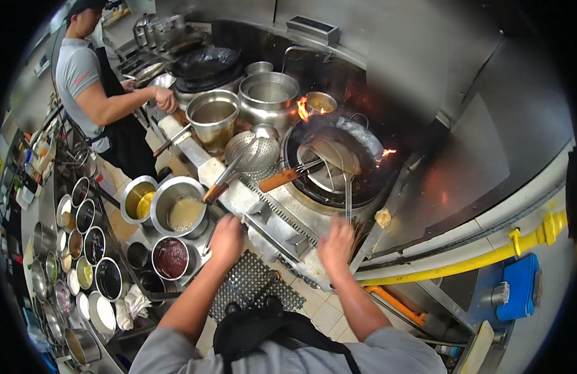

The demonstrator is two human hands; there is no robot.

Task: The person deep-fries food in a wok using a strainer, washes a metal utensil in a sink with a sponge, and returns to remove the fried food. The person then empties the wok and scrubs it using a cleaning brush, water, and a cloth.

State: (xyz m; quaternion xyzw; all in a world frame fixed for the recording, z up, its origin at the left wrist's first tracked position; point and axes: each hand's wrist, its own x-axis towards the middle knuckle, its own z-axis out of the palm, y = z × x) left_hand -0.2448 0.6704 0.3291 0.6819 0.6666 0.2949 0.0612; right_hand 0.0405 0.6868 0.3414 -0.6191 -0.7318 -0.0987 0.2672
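Note:
My left hand is closed beside the front edge of the stove, near the bowls; a small dark part shows at its fingers, but I cannot make out what it is. On the right, my right hand has its fingers curled at the lower end of a long metal ladle handle, which reaches into the wok. A wire strainer with a wooden handle rests across the wok. Brown food lies over the mesh, its kind unclear. Flames rise behind the wok.
A perforated ladle lies by tall pots. Bowls of yellow liquid, pale liquid and dark red sauce stand left. A co-worker works at the far left. A yellow pipe runs along the right.

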